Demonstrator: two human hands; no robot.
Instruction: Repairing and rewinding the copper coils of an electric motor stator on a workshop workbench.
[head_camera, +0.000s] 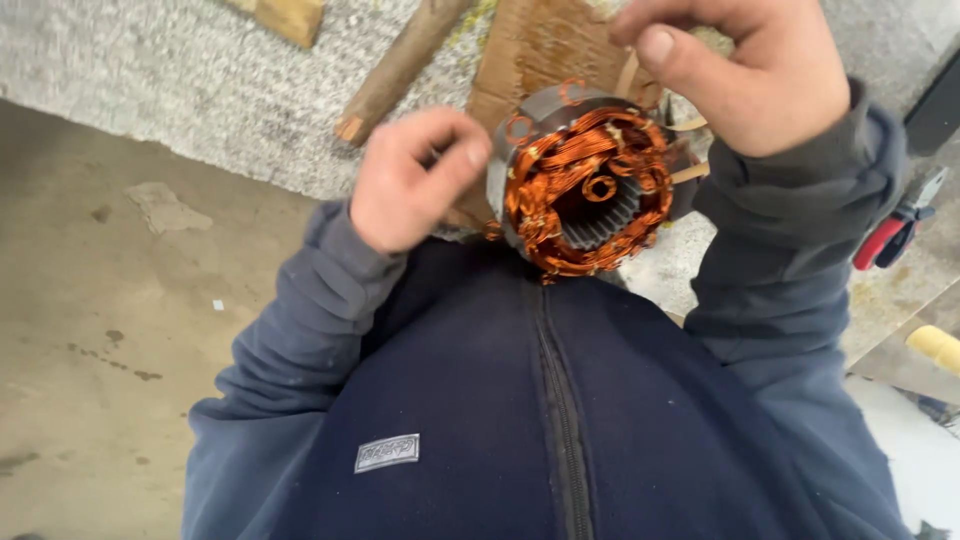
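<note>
Open floor (110, 300) left; stator (585, 185) flanked by stick (400, 65), cardboard (540, 45) behind (pliers (895, 230) crowd right).

The round grey metal motor stator (585, 180) looks dull and smooth on its shell, with ribbed steel teeth inside and glossy, bright orange copper wire coils (560, 200) tangled around its face. Behind it lie a matt brown cardboard sheet (540, 45) and a rough brown wooden stick (400, 65) on a coarse, speckled grey stone slab (150, 70). The dark blue zipped jacket (480, 400) is soft matt cloth, and the red-handled pliers (890, 235) have shiny plastic grips.
</note>
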